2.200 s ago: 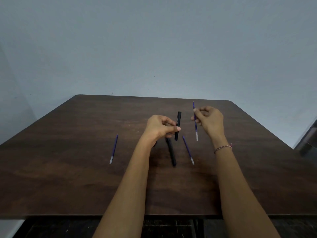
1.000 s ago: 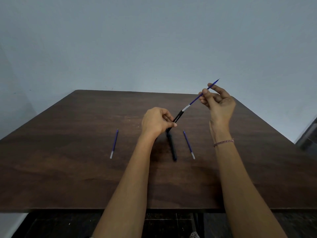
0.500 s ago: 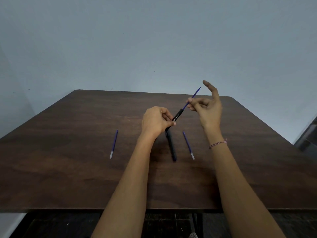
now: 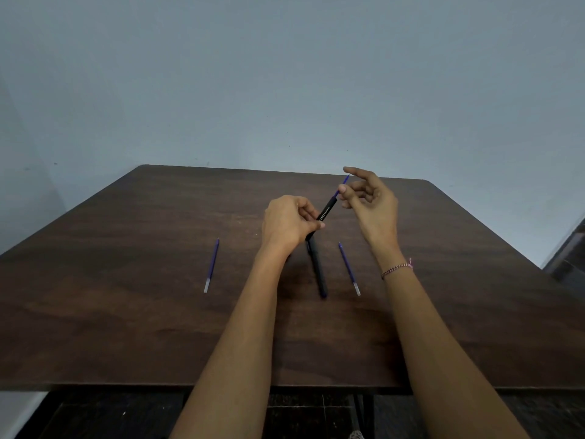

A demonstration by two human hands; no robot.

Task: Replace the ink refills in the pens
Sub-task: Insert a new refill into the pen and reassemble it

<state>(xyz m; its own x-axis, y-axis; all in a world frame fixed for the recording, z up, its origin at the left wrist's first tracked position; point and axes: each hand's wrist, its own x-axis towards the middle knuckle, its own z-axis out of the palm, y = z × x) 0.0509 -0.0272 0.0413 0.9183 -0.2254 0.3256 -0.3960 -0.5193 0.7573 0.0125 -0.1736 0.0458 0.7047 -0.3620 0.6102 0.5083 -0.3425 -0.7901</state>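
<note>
Held tilted above the middle of the tabletop [image 4: 126,312]: black pen barrel [image 4: 326,210], pinched low down in the closed left hand [image 4: 286,224], open end pointing up and toward the far right corner. Poking out of that end, blue refill [image 4: 340,186], most of its length apparently inside the barrel. Right hand [image 4: 368,201] around the exposed tail, thumb and a fingertip lightly on it, other fingers spread loose; no firm clamp visible. Probably very light and thin, somewhat bendy, likely to buckle if pushed off-axis, so best pressed from the very end, straight along the barrel. Smooth barrel, better gripped near the mouth for steadiness. Lying flat nearer the front edge: second black pen [image 4: 318,270], spare refill [image 4: 348,269] just right of it, another refill [image 4: 211,266] well apart toward the left edge.
</note>
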